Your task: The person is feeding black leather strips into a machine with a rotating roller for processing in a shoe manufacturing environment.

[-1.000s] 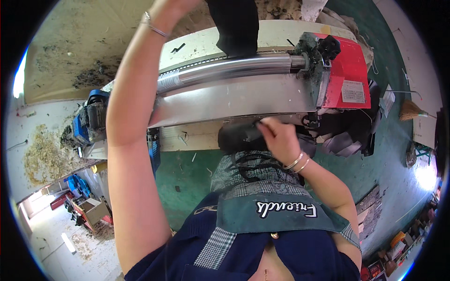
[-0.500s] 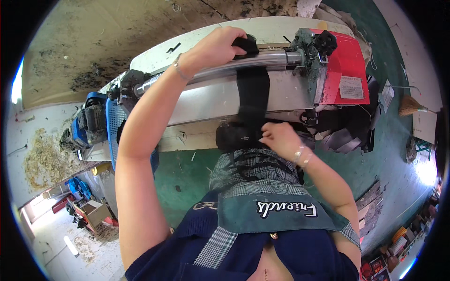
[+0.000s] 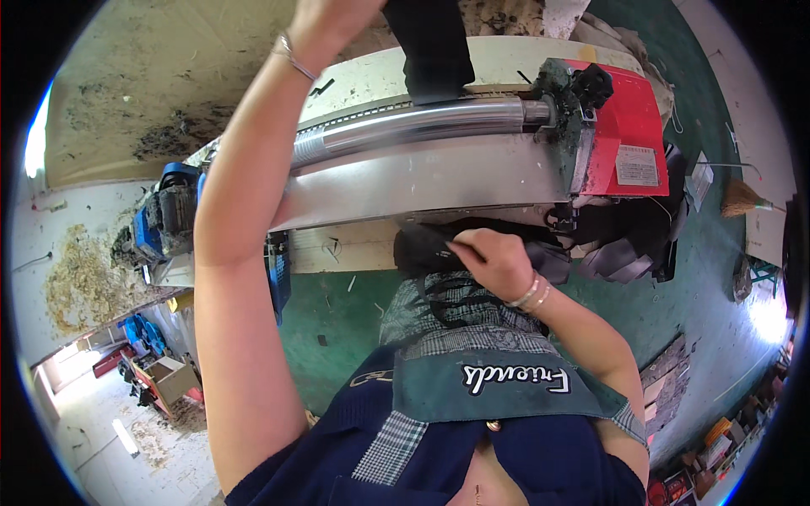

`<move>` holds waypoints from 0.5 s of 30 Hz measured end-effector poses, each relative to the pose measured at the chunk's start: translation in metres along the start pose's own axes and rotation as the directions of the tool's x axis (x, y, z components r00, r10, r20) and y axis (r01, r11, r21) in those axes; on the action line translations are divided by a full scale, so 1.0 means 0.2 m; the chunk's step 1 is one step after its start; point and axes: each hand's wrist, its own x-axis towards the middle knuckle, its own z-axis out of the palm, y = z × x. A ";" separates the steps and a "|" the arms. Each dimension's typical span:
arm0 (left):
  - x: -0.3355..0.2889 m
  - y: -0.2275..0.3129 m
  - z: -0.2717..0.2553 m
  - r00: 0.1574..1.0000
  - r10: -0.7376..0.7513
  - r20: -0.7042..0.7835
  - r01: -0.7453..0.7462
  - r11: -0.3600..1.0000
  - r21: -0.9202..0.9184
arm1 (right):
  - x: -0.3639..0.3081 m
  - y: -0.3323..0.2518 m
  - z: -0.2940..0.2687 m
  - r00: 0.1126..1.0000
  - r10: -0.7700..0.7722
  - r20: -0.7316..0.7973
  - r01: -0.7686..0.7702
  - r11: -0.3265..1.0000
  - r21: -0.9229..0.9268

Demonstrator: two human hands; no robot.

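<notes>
At the top edge, my left hand [image 3: 333, 24] is beside a long black fabric-like strip [image 3: 430, 51]; its fingertips are cut off by the picture's edge, but it appears closed on the strip. The strip's lower end lies just behind the shiny metal roller [image 3: 422, 120] of a machine. Over my lap, my right hand [image 3: 499, 263] is closed, thumb and fingers pinching the edge of a dark piece [image 3: 447, 242] on a black pile [image 3: 418, 253]. A bare metal plate [image 3: 405, 181] lies between roller and lap.
At the roller's right end are a dark knob [image 3: 593, 84] and a red machine housing [image 3: 629, 126]. More black and grey pieces [image 3: 620, 253] hang below it. A blue basket [image 3: 277, 278] is partly hidden by my left arm. A broom [image 3: 742, 201] is at far right.
My left hand has moved up and away, and the strip has passed from the near side of the roller to its far side. My right hand has shifted slightly left onto a piece in the pile.
</notes>
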 end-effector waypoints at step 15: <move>-0.39 0.16 0.32 0.613 -0.320 0.722 0.546 0.832 -0.095 | 0.07 0.10 -0.18 0.729 0.591 0.345 -0.684 0.627 0.373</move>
